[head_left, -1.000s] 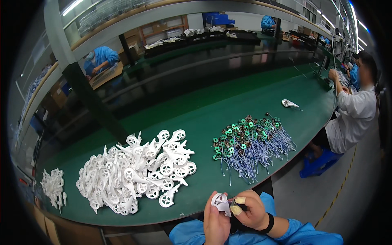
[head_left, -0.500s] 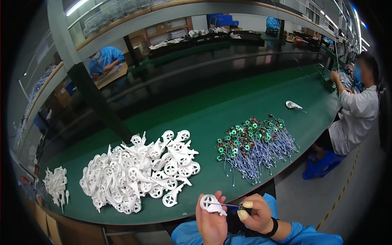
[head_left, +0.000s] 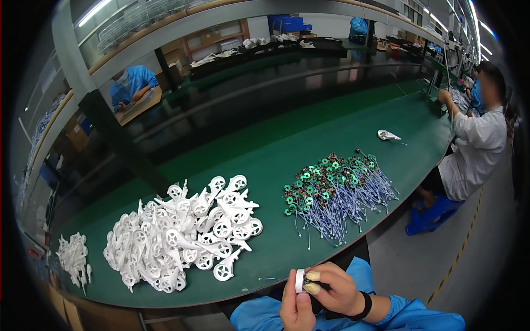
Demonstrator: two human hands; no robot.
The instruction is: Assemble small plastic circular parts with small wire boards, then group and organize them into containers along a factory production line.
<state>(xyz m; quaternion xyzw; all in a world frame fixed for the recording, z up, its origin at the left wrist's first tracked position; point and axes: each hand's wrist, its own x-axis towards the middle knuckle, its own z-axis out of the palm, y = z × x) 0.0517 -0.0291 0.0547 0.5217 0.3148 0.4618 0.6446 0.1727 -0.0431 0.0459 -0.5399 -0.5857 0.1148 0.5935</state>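
Note:
My left hand (head_left: 297, 310) is closed around a white plastic housing (head_left: 300, 280), which is turned edge-on with its round rim upright. The thumb and forefinger of my right hand (head_left: 338, 291), both with yellowish covers on their tips, pinch a small dark wired part against the open side of the housing. My fingers hide most of that part. A thin wire (head_left: 269, 278) sticks out to the left past my left fingers. Both hands are at the table's near edge, in front of the two large piles.
White housings (head_left: 176, 237) lie heaped on the green table (head_left: 265, 220). Right of them is a pile of wired parts (head_left: 342, 193) with green rings. Small white pieces (head_left: 72, 256) lie far left, one housing (head_left: 388, 135) far right. A person in white (head_left: 480, 138) sits at right.
The white housing has turned from face-up on my open left palm to edge-on in closed fingers. My right hand has brought the wired part up against it, and the wire now emerges at left.

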